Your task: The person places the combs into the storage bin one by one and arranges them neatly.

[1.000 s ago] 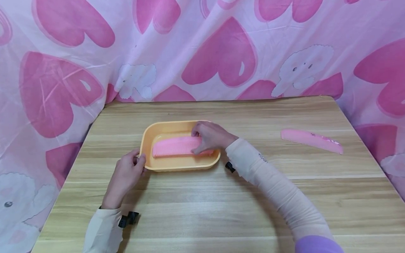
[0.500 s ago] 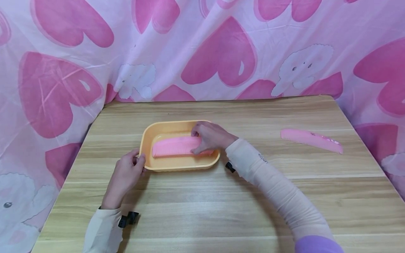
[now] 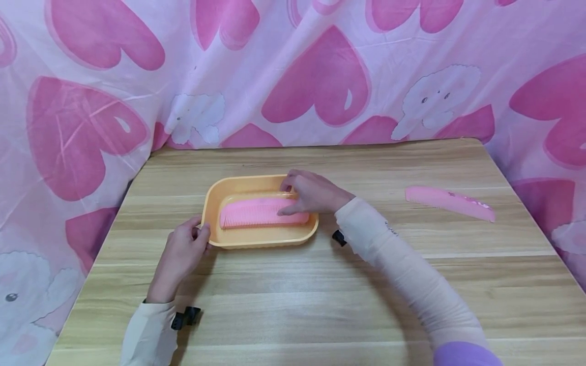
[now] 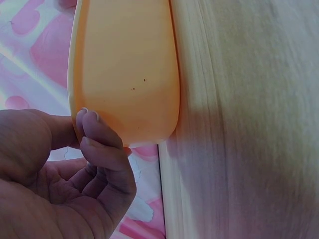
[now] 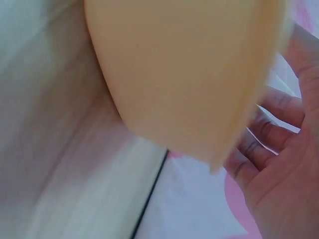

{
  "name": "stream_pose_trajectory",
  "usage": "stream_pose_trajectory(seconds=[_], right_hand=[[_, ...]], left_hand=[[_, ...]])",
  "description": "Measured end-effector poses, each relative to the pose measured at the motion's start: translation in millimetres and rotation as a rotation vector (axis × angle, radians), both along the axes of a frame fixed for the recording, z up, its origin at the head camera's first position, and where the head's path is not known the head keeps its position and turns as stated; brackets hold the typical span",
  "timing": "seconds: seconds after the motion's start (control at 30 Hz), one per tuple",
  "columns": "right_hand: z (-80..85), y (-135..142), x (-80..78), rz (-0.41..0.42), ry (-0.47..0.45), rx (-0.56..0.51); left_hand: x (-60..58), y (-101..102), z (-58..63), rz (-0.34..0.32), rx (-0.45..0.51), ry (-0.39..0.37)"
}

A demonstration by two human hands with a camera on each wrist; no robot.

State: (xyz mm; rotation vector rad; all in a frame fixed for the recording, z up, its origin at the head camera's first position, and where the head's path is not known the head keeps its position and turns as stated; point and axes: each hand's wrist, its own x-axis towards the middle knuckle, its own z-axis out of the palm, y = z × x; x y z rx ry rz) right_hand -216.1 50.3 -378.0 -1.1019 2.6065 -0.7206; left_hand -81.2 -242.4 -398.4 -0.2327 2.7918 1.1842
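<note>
A pink comb [image 3: 252, 213] lies flat in a shallow yellow-orange tray [image 3: 256, 239], its teeth toward the front. My left hand [image 3: 185, 249] pinches the tray's left front corner; in the left wrist view, thumb and fingertips [image 4: 92, 117] meet at its rim. Over the tray's right end hovers my right hand [image 3: 318, 193], thumb and fingers spread apart, the thumb overlapping the comb from above. The right wrist view shows this hand [image 5: 284, 144] with loosely bent fingers behind the tray's wall [image 5: 174, 74], which hides their tips and the comb.
A second pink comb [image 3: 450, 202] with printed decoration lies at the right on the wood-grain table [image 3: 293, 305]. A pink heart-patterned cloth [image 3: 316, 76] hangs behind the table and along both sides. A small black device [image 3: 185, 317] sits at each wrist.
My right hand has loosened from the comb's right end and shifted slightly up and right. The comb stays in the tray. My left hand keeps its hold on the corner.
</note>
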Motion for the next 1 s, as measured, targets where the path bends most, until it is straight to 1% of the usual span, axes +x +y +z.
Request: stream_pose_trajectory(seconds=[0.23, 0.37, 0.47, 0.67, 0.77, 0.87, 1.0], right_hand=[[13.9, 24.2, -8.4, -0.024, 0.024, -0.049], [20.6, 42.1, -12.3, -0.074, 0.023, -0.05], [23.2, 58.8, -14.5, -0.127, 0.013, -0.062], [22.8, 96.7, -19.0, -0.226, 0.01, -0.098], [21.3, 115.8, -19.8, -0.285, -0.009, -0.1], [17.8, 136.1, -20.4, -0.335, -0.028, -0.08], [12.5, 163.5, -18.2, -0.37, -0.048, -0.043]], left_hand=[[0.5, -0.1, 0.9, 0.0, -0.006, -0.004], [0.2, 0.1, 1.2, 0.008, -0.003, -0.021], [-0.1, 0.3, 1.0, 0.007, -0.002, -0.026], [0.0, 1.1, 1.5, 0.008, 0.001, -0.035], [0.2, 1.6, 2.3, 0.014, 0.003, -0.043], [0.1, 2.0, 3.0, 0.016, 0.002, -0.046], [0.3, 2.5, 3.1, 0.017, 0.002, -0.053]])
